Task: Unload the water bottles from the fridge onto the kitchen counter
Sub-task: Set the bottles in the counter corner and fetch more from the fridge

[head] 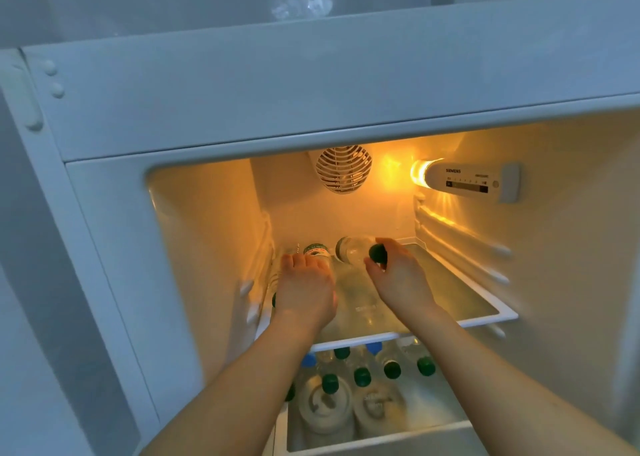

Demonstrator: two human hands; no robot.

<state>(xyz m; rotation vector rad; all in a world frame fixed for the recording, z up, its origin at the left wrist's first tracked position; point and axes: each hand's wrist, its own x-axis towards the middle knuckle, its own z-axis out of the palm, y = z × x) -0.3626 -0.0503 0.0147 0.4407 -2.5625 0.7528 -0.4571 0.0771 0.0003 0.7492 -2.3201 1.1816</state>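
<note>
Both my arms reach into the open fridge [104, 234] over its glass top shelf [460, 293]. My right hand [398, 275] pinches the green cap of a clear water bottle [353, 249] that lies on its side on the shelf. My left hand [306, 289] rests, fingers spread, on another lying bottle with a green label [317, 250]; most of that bottle is hidden under the hand. A third clear bottle [360, 303] lies between my wrists. Below the shelf stand several more bottles [329, 383] with green and blue caps.
A round fan grille [343, 170] sits on the fridge's back wall. The lit lamp and control panel [464, 180] are on the right wall, with shelf rails below them. The right half of the top shelf holds nothing. The freezer front [311, 85] spans above.
</note>
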